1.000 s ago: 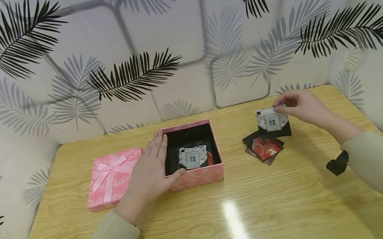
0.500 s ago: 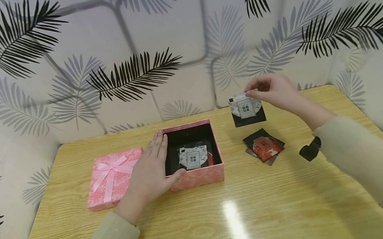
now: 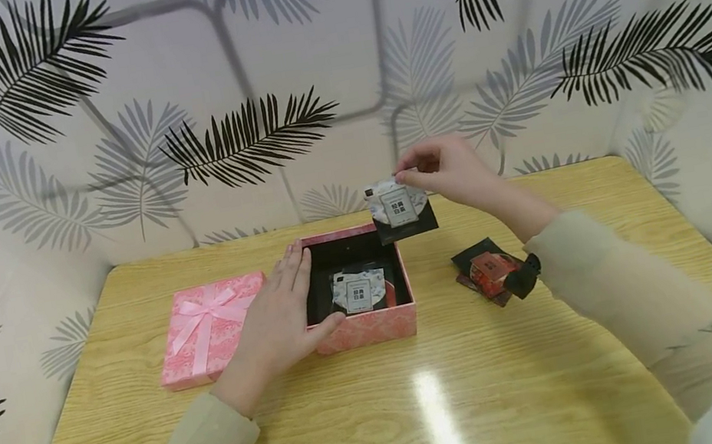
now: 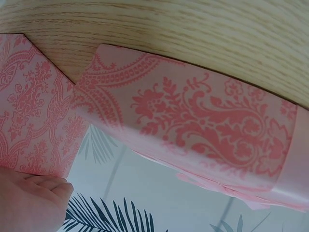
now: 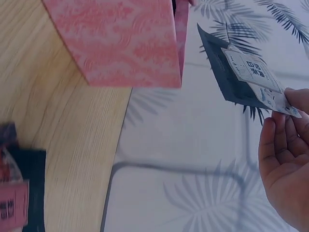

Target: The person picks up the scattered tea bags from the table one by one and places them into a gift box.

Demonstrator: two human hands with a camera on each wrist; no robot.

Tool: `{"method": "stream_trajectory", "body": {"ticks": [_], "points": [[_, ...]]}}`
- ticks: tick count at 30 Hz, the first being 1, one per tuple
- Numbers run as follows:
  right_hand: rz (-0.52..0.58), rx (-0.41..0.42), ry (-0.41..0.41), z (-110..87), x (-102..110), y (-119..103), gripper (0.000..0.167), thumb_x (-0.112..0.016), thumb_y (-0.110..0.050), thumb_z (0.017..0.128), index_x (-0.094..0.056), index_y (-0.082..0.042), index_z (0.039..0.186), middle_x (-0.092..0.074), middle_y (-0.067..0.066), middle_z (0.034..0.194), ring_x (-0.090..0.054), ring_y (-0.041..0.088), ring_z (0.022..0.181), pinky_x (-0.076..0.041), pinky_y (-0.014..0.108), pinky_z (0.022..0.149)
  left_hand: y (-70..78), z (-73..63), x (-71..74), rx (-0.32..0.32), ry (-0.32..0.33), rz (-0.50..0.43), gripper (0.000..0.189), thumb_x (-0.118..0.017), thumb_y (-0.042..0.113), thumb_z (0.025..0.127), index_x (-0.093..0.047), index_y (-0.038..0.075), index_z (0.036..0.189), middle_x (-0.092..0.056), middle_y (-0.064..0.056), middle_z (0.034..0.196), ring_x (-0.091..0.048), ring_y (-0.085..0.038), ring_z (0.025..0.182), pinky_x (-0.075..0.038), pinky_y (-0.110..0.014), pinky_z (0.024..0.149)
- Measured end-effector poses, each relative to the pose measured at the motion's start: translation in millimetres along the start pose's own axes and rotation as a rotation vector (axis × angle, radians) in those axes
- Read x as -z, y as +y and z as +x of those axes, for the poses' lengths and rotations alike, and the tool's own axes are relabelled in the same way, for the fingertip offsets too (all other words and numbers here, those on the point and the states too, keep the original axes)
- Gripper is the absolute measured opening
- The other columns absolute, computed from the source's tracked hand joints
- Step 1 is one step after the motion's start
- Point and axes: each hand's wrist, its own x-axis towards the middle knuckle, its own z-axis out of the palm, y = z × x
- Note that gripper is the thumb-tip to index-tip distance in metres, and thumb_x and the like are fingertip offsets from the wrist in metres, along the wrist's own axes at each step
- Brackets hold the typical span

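Observation:
My left hand (image 3: pixel 274 324) rests along the left side of an open pink patterned box (image 3: pixel 368 331), its fingers straight and thumb at the front rim. Inside the dark interior lies a silver-and-black tea sachet (image 3: pixel 359 293), with a bit of red showing beside it. Over the box's back right corner, my right hand (image 3: pixel 453 172) pinches another silver-and-black tea sachet (image 3: pixel 399 206) by its upper edge. That held sachet (image 5: pixel 248 72) hangs tilted and apart from the box in the right wrist view.
A pink lid (image 3: pixel 210 338) with a ribbon bow lies left of the box. Several red and dark tea sachets (image 3: pixel 481 264) are stacked on the wooden table (image 3: pixel 493 379) at the right, partly covered by the black wrist camera (image 3: pixel 522 277). A leaf-patterned wall stands behind.
My right hand has lifted the tea sachet off the pile at the right and carried it left to the box's back right corner. The left hand has stayed in place.

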Motion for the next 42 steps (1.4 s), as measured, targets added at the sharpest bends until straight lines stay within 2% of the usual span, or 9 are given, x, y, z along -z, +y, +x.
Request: {"method": "stream_trajectory", "body": {"ticks": [3, 10, 14, 23, 27, 32, 42], "points": [[0.015, 0.025, -0.017, 3.6, -11.0, -5.9, 0.013, -0.073, -0.013, 0.101, -0.08, -0.003, 0.107, -0.073, 0.01, 0.093, -0.057, 0.012, 0.073, -0.046, 0.021, 0.065, 0.2, 0.1, 0.1, 0.002, 0.001, -0.001, 0.106, -0.057, 0.068, 0.097, -0.022, -0.004, 0.167, -0.018, -0.021, 0.177, -0.022, -0.035, 0.165, -0.024, -0.049, 0.134], [0.084, 0.073, -0.068, 7.8, -41.4, -13.9, 0.01, -0.073, -0.008, 0.1, -0.08, -0.002, 0.105, -0.074, 0.013, 0.097, -0.059, 0.014, 0.075, -0.048, 0.021, 0.067, -0.1, 0.4, -0.2, 0.001, 0.012, -0.004, 0.106, -0.058, 0.067, 0.097, -0.023, -0.004, 0.167, -0.02, -0.021, 0.177, -0.024, -0.035, 0.165, -0.025, -0.05, 0.134], [0.112, 0.093, -0.112, 7.1, -59.3, -13.7, 0.01, -0.073, -0.008, 0.1, -0.079, -0.002, 0.104, -0.074, 0.012, 0.095, -0.058, 0.014, 0.072, -0.047, 0.023, 0.065, -0.8, 0.4, -0.7, -0.005, 0.017, 0.001, 0.106, -0.058, 0.067, 0.097, -0.023, -0.005, 0.166, -0.02, -0.022, 0.176, -0.025, -0.036, 0.164, -0.026, -0.05, 0.134], [0.133, 0.11, -0.201, 0.7, -88.0, -3.9, 0.008, -0.073, -0.006, 0.099, -0.079, -0.003, 0.102, -0.076, 0.013, 0.096, -0.06, 0.013, 0.073, -0.05, 0.024, 0.068, -1.1, 0.2, -1.2, -0.024, 0.031, 0.003, 0.106, -0.059, 0.066, 0.098, -0.023, -0.007, 0.165, -0.021, -0.024, 0.175, -0.025, -0.036, 0.164, -0.026, -0.05, 0.134], [0.086, 0.114, -0.236, -2.2, -96.1, 1.9, 0.007, -0.075, -0.006, 0.098, -0.08, -0.004, 0.1, -0.079, 0.011, 0.095, -0.066, 0.011, 0.076, -0.055, 0.024, 0.074, -1.6, -0.4, -1.2, -0.023, 0.032, 0.0, 0.106, -0.059, 0.066, 0.098, -0.023, -0.007, 0.166, -0.02, -0.024, 0.176, -0.025, -0.036, 0.164, -0.025, -0.05, 0.134], [-0.008, 0.115, -0.266, -5.8, -101.8, 4.7, 0.006, -0.075, -0.009, 0.098, -0.081, -0.008, 0.1, -0.08, 0.006, 0.096, -0.07, 0.012, 0.082, -0.06, 0.029, 0.079, -1.6, -0.7, -0.9, -0.026, 0.035, -0.003, 0.105, -0.058, 0.065, 0.098, -0.023, -0.007, 0.165, -0.021, -0.025, 0.175, -0.025, -0.037, 0.164, -0.026, -0.05, 0.133], [-0.184, 0.217, -0.283, -8.4, -104.6, 5.1, 0.004, -0.078, -0.012, 0.097, -0.082, -0.011, 0.098, -0.08, 0.004, 0.097, -0.071, 0.015, 0.083, -0.06, 0.033, 0.079, -1.2, -0.3, -0.2, -0.023, 0.025, 0.003, 0.105, -0.056, 0.067, 0.098, -0.024, -0.007, 0.165, -0.021, -0.024, 0.175, -0.025, -0.036, 0.164, -0.025, -0.049, 0.134]]}}
